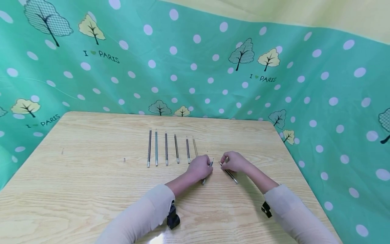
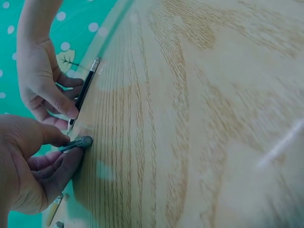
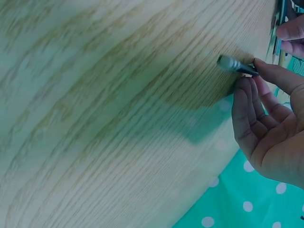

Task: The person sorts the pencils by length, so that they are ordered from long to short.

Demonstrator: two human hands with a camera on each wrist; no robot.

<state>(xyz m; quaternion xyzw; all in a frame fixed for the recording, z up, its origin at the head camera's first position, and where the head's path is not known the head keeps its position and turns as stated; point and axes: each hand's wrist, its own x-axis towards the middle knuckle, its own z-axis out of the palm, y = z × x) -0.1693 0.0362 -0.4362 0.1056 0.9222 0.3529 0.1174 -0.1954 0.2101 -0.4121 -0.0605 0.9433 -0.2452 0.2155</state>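
Observation:
My left hand pinches a grey-blue pencil between thumb and fingers, its blunt end pointing back toward me. To the right of it, my right hand pinches a black pencil with a pale eraser end. In the head view the two pencils slant toward each other at their far tips. The right wrist view shows the black pencil held at the thumb and fingertips, eraser end outward. A gold-coloured pencil lies just beyond my left hand, which hides its near end.
Left of the hands, several pencils lie side by side on the wooden table, among them a teal one and a dark one at the row's left end. A tiny dark bit lies farther left. A green dotted curtain hangs behind.

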